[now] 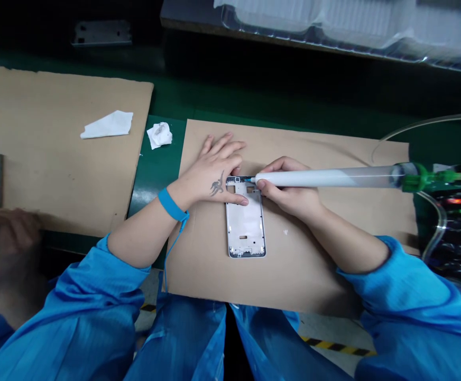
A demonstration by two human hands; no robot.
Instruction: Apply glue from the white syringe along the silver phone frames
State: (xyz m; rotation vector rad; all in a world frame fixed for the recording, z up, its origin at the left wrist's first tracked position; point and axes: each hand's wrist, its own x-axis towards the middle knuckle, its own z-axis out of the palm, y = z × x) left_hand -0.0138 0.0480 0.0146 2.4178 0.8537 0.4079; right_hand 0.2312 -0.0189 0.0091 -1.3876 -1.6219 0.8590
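White crumpled tissue lies on the green tabletop. Next, the left hand presses flat, fingers spread, on a phone frame lying on cardboard. The right hand grips a syringe, tip touching the frame's top edge.

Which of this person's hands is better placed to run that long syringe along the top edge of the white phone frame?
The right hand, probably: it already holds the syringe, tip at the phone frame top edge. The left hand lies flat, pinning the frame.
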